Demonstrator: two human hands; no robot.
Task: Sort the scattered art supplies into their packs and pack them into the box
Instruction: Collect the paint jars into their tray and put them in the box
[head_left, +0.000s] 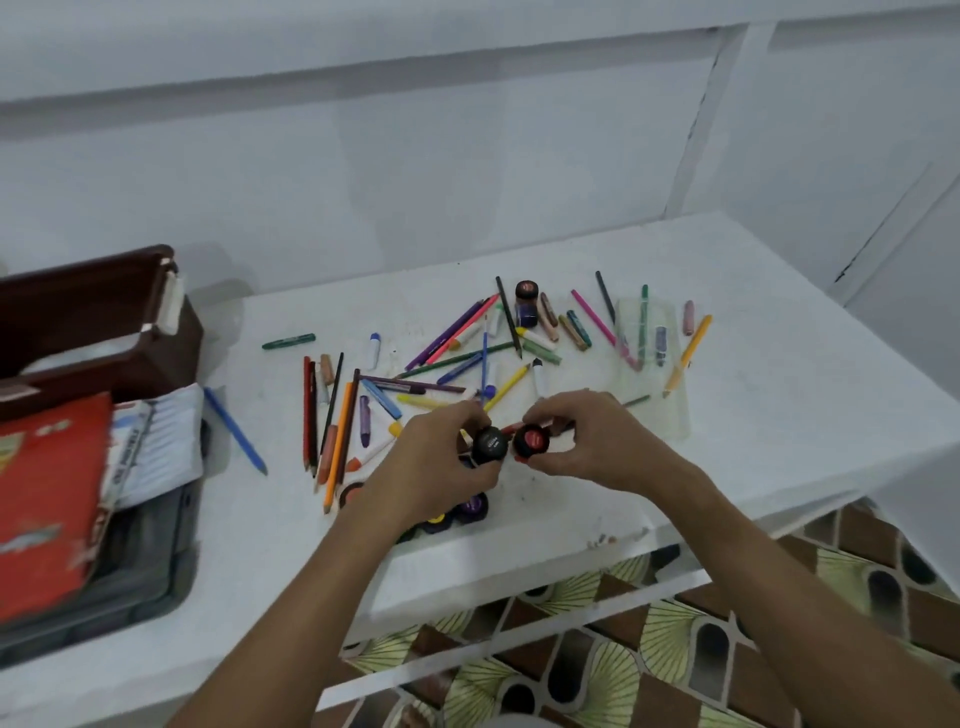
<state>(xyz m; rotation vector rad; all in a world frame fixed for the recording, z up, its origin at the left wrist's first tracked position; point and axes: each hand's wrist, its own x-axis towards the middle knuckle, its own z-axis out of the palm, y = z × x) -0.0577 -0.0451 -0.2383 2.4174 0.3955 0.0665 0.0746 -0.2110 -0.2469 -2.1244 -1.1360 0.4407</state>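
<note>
Head view shows the paint-pot step in hand: the left hand (441, 457) curls its fingers round a black-lidded paint pot (489, 443), and the right hand (582, 441) pinches a red-lidded paint pot (532, 440) just beside it, the two pots nearly touching above the white table (753, 415). Nearer the person than these pots, more pots (460, 512) stand grouped at the table edge, so the next move likely calls for setting both down with that group, then carrying the set across to the box (156, 561) far left of the held pots. Beyond the pots lie scattered pencils and crayons (467, 353), with one blue pot (526, 304) at the far side of that pile. The left wrist hides most of the grouped pots; their number cannot be told. Lid labels are too blurred to read, and the box is cut off at the left.
</note>
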